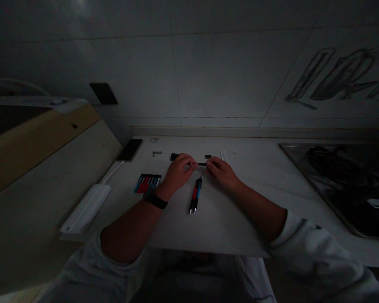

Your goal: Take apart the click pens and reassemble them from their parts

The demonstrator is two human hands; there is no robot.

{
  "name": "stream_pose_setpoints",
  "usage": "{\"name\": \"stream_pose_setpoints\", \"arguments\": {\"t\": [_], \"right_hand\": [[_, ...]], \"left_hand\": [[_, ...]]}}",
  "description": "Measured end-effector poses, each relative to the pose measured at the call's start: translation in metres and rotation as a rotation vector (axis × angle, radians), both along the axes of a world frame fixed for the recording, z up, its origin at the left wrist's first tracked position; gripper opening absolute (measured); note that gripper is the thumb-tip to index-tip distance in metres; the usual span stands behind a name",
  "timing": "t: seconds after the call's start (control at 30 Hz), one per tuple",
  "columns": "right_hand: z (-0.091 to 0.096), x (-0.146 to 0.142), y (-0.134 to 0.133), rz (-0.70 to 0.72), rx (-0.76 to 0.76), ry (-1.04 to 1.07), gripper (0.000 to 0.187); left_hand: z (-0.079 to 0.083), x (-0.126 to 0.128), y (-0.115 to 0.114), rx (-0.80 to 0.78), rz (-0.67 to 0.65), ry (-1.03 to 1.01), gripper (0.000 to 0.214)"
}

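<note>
Between my two hands lies a short dark pen part [202, 164], level above the counter. My right hand [221, 171] pinches its right end. My left hand [178, 171] is closed at the other end, fingertips pressed on a small light-coloured piece too small to name. Just below my hands, two pens [195, 194], one red and one blue with black ends and silver tips, lie side by side. A row of red, blue and black pen barrels [148, 183] is left of my left wrist. Small black pieces [174, 156] lie partly behind my left hand.
Several springs [157, 152], a ring-like item [154, 139], small black parts [208, 156] and thin white sticks [223, 156] lie along the back. A phone [130, 150] and a white power strip [87, 208] are left; a metal sink [316, 189] is right. The light is dim.
</note>
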State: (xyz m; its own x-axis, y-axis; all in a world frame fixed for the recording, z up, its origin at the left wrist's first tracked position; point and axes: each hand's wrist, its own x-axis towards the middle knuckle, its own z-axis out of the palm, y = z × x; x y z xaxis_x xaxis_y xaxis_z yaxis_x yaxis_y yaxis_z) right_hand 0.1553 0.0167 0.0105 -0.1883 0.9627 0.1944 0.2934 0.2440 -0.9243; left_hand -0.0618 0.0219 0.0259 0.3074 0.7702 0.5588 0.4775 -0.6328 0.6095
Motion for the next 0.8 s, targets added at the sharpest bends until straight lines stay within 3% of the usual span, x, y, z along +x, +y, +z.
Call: {"name": "stream_pose_setpoints", "arguments": {"t": [0.1,0.23,0.37,0.57,0.7,0.8], "right_hand": [[-0.002,0.001,0.001,-0.023,0.082,0.012,0.023],[0.001,0.002,-0.004,-0.117,0.280,-0.147,0.015],[0.006,0.003,-0.008,-0.148,0.329,-0.180,0.015],[0.003,0.005,-0.005,-0.116,0.325,-0.214,0.016],[0.000,0.005,-0.003,-0.090,0.341,-0.243,0.015],[-0.001,0.005,-0.003,-0.084,0.325,-0.274,0.015]], "left_hand": [[-0.003,0.001,0.001,-0.036,-0.011,-0.030,0.012],[-0.005,0.004,0.003,-0.161,-0.011,-0.085,0.020],[0.008,-0.007,0.007,-0.147,0.118,-0.021,0.023],[0.033,-0.074,0.029,0.019,0.302,0.275,0.022],[0.035,-0.126,0.049,0.042,0.359,0.546,0.025],[0.033,-0.151,0.063,0.007,0.369,0.643,0.024]]}}
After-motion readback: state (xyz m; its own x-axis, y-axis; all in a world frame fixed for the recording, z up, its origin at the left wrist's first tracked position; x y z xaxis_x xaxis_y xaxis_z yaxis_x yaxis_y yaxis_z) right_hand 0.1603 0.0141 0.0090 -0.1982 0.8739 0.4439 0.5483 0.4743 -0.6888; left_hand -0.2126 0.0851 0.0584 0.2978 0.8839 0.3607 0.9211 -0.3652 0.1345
